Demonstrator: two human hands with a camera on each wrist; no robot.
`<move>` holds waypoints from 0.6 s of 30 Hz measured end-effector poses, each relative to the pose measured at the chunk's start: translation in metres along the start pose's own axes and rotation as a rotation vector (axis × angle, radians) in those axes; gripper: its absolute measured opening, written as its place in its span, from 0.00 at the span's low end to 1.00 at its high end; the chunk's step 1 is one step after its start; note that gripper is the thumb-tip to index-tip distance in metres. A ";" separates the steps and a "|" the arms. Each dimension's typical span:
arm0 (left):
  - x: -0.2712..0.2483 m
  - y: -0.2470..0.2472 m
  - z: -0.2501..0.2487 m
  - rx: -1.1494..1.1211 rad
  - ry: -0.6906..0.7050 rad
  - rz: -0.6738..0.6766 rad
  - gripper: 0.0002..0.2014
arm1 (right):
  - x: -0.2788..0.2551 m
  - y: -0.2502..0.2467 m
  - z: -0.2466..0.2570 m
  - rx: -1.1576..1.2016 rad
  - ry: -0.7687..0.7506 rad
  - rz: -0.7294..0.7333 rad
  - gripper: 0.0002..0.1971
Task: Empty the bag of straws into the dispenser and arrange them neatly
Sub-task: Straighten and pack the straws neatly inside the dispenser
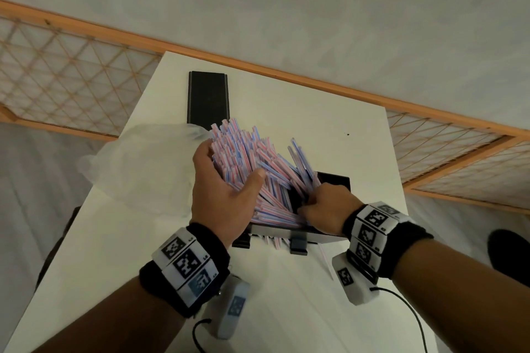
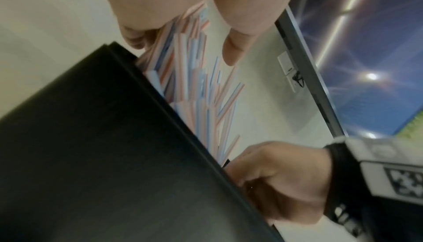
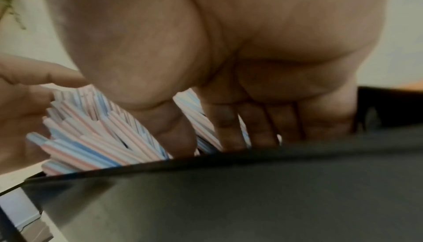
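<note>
Red, white and blue striped straws [image 1: 252, 157] fan up and leftwards out of the open black dispenser box [image 1: 334, 180] near the table's front. My left hand [image 1: 229, 169] grips the raised bundle, thumb on the right side and fingers on the left. My right hand [image 1: 318, 203] reaches down into the box at the straws' lower ends. In the right wrist view its fingers [image 3: 228, 128] dip behind the box wall [image 3: 228, 200], with a few straws [image 3: 91, 137] between thumb and forefinger. The left wrist view shows the bundle [image 2: 190, 83] rising above the box [image 2: 103, 155].
The crumpled clear bag [image 1: 143, 163] lies left of the box on the white table [image 1: 329, 129]. The black lid [image 1: 208, 97] rests flat behind the straws. One loose straw [image 1: 327, 262] lies in front of the box. A trellis rail runs behind the table.
</note>
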State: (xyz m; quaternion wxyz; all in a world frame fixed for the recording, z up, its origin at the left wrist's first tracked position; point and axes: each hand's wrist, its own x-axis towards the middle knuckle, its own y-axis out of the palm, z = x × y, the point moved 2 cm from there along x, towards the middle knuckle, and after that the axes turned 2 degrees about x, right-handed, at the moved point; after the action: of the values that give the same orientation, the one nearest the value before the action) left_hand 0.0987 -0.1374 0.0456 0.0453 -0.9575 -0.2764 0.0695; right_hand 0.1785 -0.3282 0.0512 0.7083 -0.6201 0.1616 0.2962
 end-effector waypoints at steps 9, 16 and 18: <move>-0.003 0.006 0.008 -0.004 -0.010 0.017 0.33 | -0.002 0.013 0.016 -0.115 -0.052 0.202 0.45; -0.003 0.006 0.008 -0.058 0.047 0.037 0.29 | -0.030 -0.001 0.022 0.006 -0.677 -0.121 0.37; -0.003 0.006 0.009 -0.188 0.042 0.023 0.25 | -0.046 -0.007 0.028 0.020 -0.783 -0.226 0.29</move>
State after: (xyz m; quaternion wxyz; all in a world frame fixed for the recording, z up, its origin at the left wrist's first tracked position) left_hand 0.0982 -0.1432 0.0363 -0.0398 -0.9618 -0.2697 0.0236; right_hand 0.1439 -0.3115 0.0890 0.7504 -0.4676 -0.1865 0.4284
